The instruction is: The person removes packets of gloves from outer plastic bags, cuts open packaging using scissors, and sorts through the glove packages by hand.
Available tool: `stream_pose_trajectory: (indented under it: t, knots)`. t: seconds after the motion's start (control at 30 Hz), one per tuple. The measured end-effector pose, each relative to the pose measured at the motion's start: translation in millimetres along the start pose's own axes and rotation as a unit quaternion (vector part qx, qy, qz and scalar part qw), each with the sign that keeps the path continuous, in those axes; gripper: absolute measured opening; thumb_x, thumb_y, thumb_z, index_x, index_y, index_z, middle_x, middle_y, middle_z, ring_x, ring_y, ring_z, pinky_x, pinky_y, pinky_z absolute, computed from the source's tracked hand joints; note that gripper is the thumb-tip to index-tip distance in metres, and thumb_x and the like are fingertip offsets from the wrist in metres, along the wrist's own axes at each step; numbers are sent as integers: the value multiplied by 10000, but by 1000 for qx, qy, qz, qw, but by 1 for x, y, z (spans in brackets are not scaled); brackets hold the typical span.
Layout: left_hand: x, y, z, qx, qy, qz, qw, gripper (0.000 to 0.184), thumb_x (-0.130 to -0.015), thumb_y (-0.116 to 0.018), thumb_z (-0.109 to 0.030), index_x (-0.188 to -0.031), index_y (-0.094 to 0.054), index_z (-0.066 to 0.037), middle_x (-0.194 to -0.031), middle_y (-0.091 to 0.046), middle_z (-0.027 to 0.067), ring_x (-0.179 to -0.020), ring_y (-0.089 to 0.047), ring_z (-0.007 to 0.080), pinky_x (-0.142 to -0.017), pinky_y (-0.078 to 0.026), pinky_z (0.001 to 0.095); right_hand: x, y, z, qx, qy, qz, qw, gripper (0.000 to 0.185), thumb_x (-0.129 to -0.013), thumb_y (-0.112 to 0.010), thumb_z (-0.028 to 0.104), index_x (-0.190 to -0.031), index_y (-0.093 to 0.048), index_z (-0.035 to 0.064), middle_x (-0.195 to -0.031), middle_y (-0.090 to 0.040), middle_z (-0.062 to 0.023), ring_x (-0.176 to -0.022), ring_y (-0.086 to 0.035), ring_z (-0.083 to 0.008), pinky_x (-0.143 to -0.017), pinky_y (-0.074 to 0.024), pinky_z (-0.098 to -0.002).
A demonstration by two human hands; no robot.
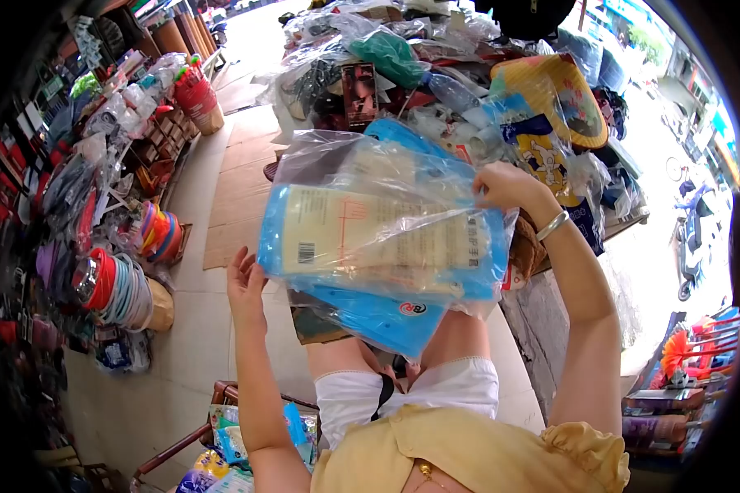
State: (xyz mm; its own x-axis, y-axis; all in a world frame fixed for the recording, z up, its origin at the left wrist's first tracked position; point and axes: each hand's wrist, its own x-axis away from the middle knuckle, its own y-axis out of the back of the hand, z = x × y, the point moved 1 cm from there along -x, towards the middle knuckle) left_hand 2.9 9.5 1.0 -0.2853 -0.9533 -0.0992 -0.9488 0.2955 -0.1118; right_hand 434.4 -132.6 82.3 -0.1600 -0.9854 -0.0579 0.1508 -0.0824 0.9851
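A large clear plastic bag lies over my lap, with several flat packets in or under it. The top packet is cream and blue, with printed text, a red hand-shaped drawing and a barcode. Below it a blue packet sticks out at an angle. My right hand, a bangle on its wrist, pinches the bag near its upper right corner. At the packet's left edge is my left hand, fingers apart and thumb close to the edge; whether it touches cannot be made out.
Ahead, a heap of bagged goods covers a stand, with a yellow woven item on the right. Shelves of goods and a tub of coiled hoses line the left. A chair holding colourful packets stands at lower left.
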Motion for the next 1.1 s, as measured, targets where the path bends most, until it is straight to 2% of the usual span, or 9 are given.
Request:
stream_pose_trajectory:
  t: [0.2, 0.3, 0.37, 0.43, 0.5, 0.63, 0.67, 0.87, 1.1]
  knots:
    - [20, -8, 15, 61, -27, 6, 998, 522, -825, -593, -42, -1297, -374, -8, -1178, -483, 103, -1086, -475, 163, -933, -393, 290, 1, 2, 46, -133, 6, 125, 983, 355, -631, -758, 251, -888, -654, 29, -774, -607, -106, -747, -569, -272, -681, -452, -330]
    - [20, -14, 12, 66, -44, -7, 997, 505, -809, -595, -15, -1275, -399, -3, -1122, -517, 87, -1030, -501, 148, -909, -405, 276, 8, -10, 53, -291, 81, 22, 953, 293, -654, -744, 181, -897, -663, 37, -765, -557, -62, -722, -533, -211, -683, -439, -304]
    - [18, -18, 9, 70, -53, -29, 996, 488, -803, -596, 3, -1258, -419, -2, -1076, -536, 73, -972, -519, 134, -880, -417, 259, 11, -20, 52, -95, 262, -102, 955, 324, -661, -745, 158, -950, -657, 40, -787, -542, -28, -738, -512, -129, -685, -431, -283]
    - [18, -22, 7, 62, -64, -32, 996, 479, -801, -600, 3, -1248, -431, -2, -1070, -538, 74, -959, -522, 129, -866, -421, 249, 18, -17, 59, -79, 270, -91, 955, 341, -708, -719, 159, -1022, -644, 49, -767, -550, -8, -752, -515, -96, -691, -433, -274]
    - [16, -23, 10, 72, -64, -41, 995, 466, -804, -602, 2, -1241, -441, -3, -1068, -537, 75, -959, -521, 128, -855, -424, 245, 21, -18, 59, -214, 1, 90, 973, 350, -785, -662, 166, -1119, -614, 73, -714, -564, 11, -665, -525, -114, -642, -436, -263]
    - [12, -24, 13, 67, -74, -69, 993, 446, -809, -597, 6, -1230, -450, 0, -1073, -539, 81, -964, -525, 136, -862, -425, 249, 29, -9, 77, -456, -36, 172, 872, 361, -856, -580, 178, -1205, -564, 88, -660, -580, 12, -559, -489, -99, -569, -417, -213]
    - [11, -24, 14, 64, -75, -73, 992, 442, -811, -595, 7, -1229, -451, 1, -1082, -540, 87, -972, -525, 140, -869, -424, 252, 22, -24, 69, -419, 102, 121, 894, 381, -870, -563, 195, -1237, -535, 98, -685, -601, -2, -560, -490, -103, -572, -416, -204]
    - [8, -26, 12, 64, -67, -80, 993, 454, -807, -591, 10, -1238, -448, 11, -1128, -533, 104, -1002, -520, 150, -878, -415, 258, 6, -22, 88, -168, 76, 91, 979, 713, -661, -743, 435, -1205, -513, 36, -1139, -563, -192, -1047, -535, -335, -903, -407, -385]
    - [10, -25, 7, 52, -78, -90, 992, 435, -803, -598, 7, -1219, -474, 23, -1066, -547, 88, -917, -530, 131, -817, -432, 245, -3, -59, 75, -268, 92, 21, 959, 629, -645, -787, 321, -1140, -543, 19, -1151, -550, -181, -1070, -525, -315, -915, -406, -336]
